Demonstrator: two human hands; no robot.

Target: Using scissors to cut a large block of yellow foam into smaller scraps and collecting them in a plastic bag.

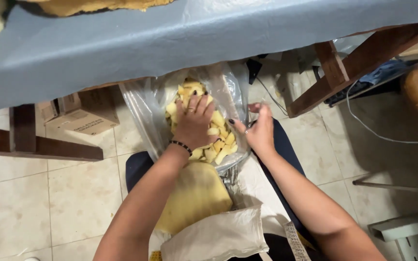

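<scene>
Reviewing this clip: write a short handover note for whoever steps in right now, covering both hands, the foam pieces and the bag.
Left hand: palm down, fingers spread, pressing on the yellow foam pieces inside the clear plastic bag; no grip.
Right hand: at the bag's right edge, seemingly holding it open.
The bag sits on the lap under the blue-covered table; a yellow foam block and a white bag lie nearer the body.
Done: many pieces are in the bag.
Left: the foam block is uncut and the bag is unsealed.
</scene>
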